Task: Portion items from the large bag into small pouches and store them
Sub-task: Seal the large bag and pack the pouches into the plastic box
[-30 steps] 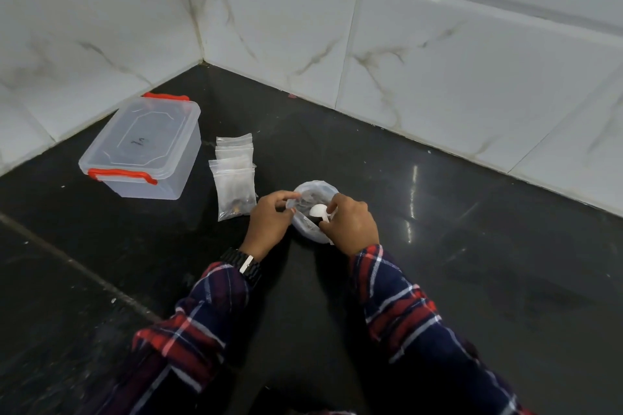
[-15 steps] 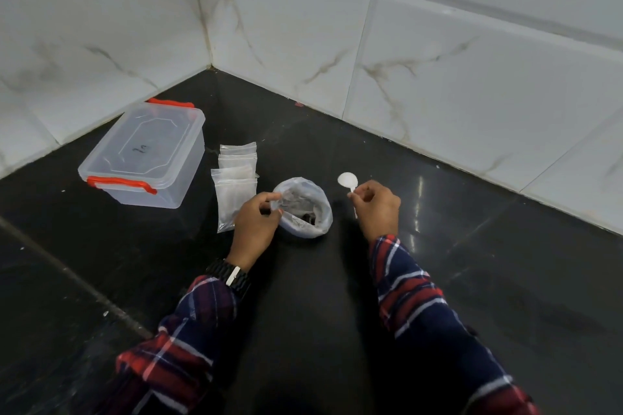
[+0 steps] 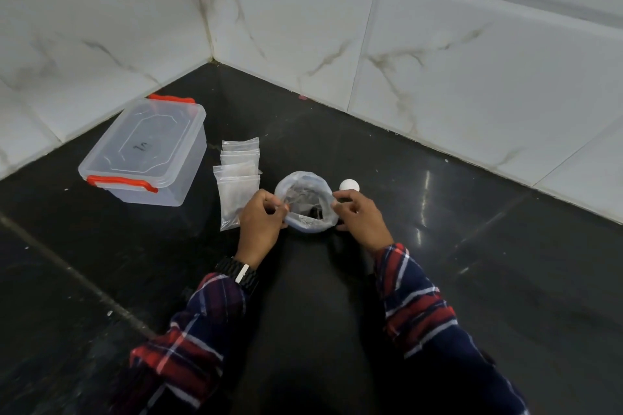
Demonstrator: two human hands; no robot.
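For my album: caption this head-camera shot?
Both hands hold open the large bag beside empty pouches.

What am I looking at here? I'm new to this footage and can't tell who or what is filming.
No machine here: a person wears a camera on the head, looking down at their own two hands. They sit at a black stone floor in a corner of white marble tiles. The left hand and the right hand each pinch the rim of an open clear plastic bag with dark bits inside. Behind the right hand lies a white plastic spoon. To the left lie small clear zip pouches, then a closed clear box with red latches.
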